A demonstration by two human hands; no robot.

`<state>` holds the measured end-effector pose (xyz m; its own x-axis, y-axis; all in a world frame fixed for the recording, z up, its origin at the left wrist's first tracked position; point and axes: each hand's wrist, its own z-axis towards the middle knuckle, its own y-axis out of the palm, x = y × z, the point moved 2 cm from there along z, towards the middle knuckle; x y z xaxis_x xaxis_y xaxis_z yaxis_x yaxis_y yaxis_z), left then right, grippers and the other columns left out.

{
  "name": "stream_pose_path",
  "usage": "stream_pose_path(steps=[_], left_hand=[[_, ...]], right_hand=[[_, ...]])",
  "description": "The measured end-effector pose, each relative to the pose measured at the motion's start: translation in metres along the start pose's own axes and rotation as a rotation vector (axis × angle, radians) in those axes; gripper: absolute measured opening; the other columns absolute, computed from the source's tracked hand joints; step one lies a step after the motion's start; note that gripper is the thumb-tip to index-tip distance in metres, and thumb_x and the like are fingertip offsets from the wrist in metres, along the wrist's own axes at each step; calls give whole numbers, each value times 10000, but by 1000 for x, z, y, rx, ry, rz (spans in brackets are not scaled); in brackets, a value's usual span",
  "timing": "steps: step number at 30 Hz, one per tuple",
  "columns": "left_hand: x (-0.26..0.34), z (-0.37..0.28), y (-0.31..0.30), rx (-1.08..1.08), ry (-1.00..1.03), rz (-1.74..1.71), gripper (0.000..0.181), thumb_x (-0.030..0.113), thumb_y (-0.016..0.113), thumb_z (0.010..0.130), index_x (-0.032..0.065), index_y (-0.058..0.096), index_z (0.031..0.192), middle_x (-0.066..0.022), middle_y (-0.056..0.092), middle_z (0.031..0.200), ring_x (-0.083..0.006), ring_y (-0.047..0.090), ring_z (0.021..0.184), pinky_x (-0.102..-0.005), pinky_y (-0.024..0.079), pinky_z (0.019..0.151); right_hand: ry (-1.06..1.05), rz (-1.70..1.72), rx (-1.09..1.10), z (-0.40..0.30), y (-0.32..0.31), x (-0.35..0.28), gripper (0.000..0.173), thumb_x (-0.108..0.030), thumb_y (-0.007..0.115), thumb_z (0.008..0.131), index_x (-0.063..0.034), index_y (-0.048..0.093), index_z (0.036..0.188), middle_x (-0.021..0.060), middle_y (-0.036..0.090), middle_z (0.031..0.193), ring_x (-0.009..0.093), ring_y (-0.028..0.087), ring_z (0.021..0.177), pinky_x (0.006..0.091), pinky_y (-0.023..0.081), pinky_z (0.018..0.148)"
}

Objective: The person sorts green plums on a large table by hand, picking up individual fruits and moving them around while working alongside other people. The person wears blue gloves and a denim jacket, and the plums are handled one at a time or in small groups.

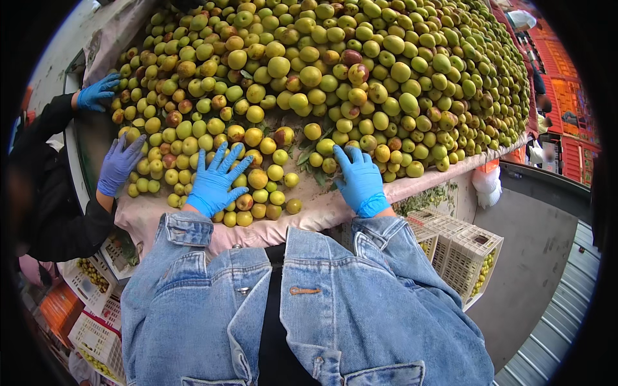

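Note:
A large heap of green and reddish jujubes (309,53) covers a cloth-lined table before me. My left hand (216,181), in a blue glove, rests palm down with fingers spread on a single layer of jujubes near the front edge. My right hand (359,179), gloved in the same blue, touches the near edge of the heap with its fingertips. Neither hand grasps a fruit. Between them lie loose jujubes (275,198), a few green leaves (306,154) and a bare strip of pinkish cloth (316,193).
At the left, a co-worker's blue-gloved hand (98,92) and purple-gloved hand (119,163) touch the fruit. White plastic crates (458,246) holding fruit stand below the table on the right. More crates (99,342) are at lower left, and red crates (579,154) at far right.

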<state>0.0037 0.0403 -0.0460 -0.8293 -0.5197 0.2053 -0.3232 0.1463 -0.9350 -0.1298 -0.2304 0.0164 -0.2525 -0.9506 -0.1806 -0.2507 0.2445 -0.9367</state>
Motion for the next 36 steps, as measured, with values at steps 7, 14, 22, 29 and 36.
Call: stream_pose_path(steps=[7, 14, 22, 29, 36], left_hand=[[-54, -21, 2, 41, -206, 117, 679, 411, 519, 853, 253, 220, 1441, -59, 124, 1515, -293, 120, 1390, -614, 91, 1048], [47, -3, -14, -11, 151, -174, 651, 478, 521, 831, 275, 304, 1410, -45, 164, 1505, -302, 125, 1385, -586, 21, 1075], [4, -19, 4, -10, 60, 17, 578, 390, 528, 836, 334, 346, 1382, 18, 214, 1492, -268, 171, 1375, -589, 63, 1072], [-24, -22, -9, -74, -148, 26, 560, 274, 537, 852, 287, 359, 1383, -50, 192, 1496, -297, 175, 1375, -570, 109, 1073], [29, -27, -15, -21, 42, -114, 757, 431, 609, 763, 291, 264, 1423, -68, 138, 1508, -307, 114, 1389, -596, 64, 1069]], right_hand=[[-88, 448, -174, -8, 36, -34, 644, -95, 605, 772, -178, 348, 1357, 152, 441, 1214, 339, 555, 974, 403, 496, 795], [78, 27, 162, -30, 17, -2, 619, -239, 656, 735, -179, 430, 1309, 178, 410, 1313, 347, 408, 1176, 469, 345, 939], [-164, 243, -42, -44, 17, -21, 534, -282, 617, 798, -143, 451, 1286, 172, 470, 1250, 340, 489, 1101, 390, 441, 904], [315, 179, -323, -27, 20, 2, 631, -297, 626, 794, -127, 363, 1342, 204, 539, 1131, 368, 563, 970, 438, 481, 798], [23, 239, -71, -6, 17, -26, 692, -225, 711, 716, -209, 384, 1327, 130, 512, 1119, 310, 555, 979, 400, 507, 752]])
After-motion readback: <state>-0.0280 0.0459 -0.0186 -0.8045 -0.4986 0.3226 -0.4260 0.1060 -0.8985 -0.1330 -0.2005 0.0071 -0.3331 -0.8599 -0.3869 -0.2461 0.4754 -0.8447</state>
